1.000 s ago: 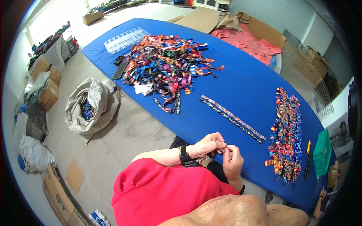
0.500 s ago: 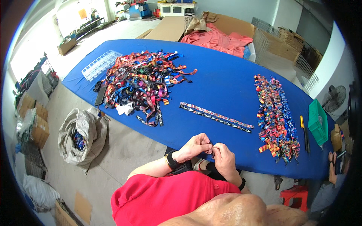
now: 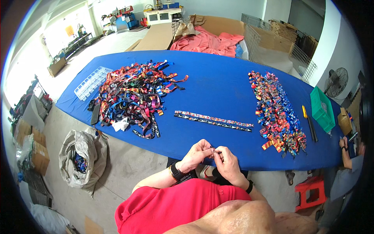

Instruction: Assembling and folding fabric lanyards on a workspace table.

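My left hand (image 3: pixel 198 154) and my right hand (image 3: pixel 227 162) meet at the near edge of the blue-covered table (image 3: pixel 210 85). Fingertips of both are pinched together; whatever they grip is too small to make out. Just beyond them lie two patterned fabric straps (image 3: pixel 214 121), side by side, one pinkish and one black and white. To the left spreads a big tangled heap of colourful straps (image 3: pixel 132 97). Neat rows of bundled short straps (image 3: pixel 276 113) run along the right part of the table.
A clear compartment box (image 3: pixel 92 83) and a dark flat object (image 3: pixel 95 114) flank the heap. At right are a yellow-handled tool (image 3: pixel 304 112), a green crate (image 3: pixel 322 109) and another person's arm (image 3: pixel 346 154). A sack (image 3: pixel 83 158) and a red stool (image 3: pixel 310 192) stand on the floor.
The view has shifted, so the table's contents sit further left in the picture. My hands stay pinched together, with only slight finger movement. The other person's arm at right has changed position.
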Available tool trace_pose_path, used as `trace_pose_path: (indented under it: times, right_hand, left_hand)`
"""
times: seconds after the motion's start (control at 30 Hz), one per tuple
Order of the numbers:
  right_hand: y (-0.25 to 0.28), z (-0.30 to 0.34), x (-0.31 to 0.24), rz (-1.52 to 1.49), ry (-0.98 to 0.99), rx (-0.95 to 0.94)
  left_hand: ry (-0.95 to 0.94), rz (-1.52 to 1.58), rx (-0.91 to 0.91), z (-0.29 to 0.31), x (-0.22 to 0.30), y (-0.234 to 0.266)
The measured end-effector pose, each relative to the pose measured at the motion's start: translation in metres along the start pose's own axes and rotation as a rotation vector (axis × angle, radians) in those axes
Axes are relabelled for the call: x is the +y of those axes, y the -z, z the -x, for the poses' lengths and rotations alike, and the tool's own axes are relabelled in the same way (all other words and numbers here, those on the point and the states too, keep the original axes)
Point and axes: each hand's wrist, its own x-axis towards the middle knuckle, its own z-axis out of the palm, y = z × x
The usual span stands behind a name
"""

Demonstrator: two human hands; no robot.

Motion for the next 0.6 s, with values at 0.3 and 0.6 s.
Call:
trace_pose_path:
  times: [0.3, 0.6]
  right_hand:
    - [0.003, 0.000, 0.002, -0.108, -0.078, 0.011]
    - [0.001, 0.002, 0.009, -0.211, -0.166, 0.008]
  left_hand:
    - [0.014, -0.155, 0.031, 0.002, 0.011, -0.011]
    - [0.011, -0.194, 0.032, -0.006, -0.002, -0.002]
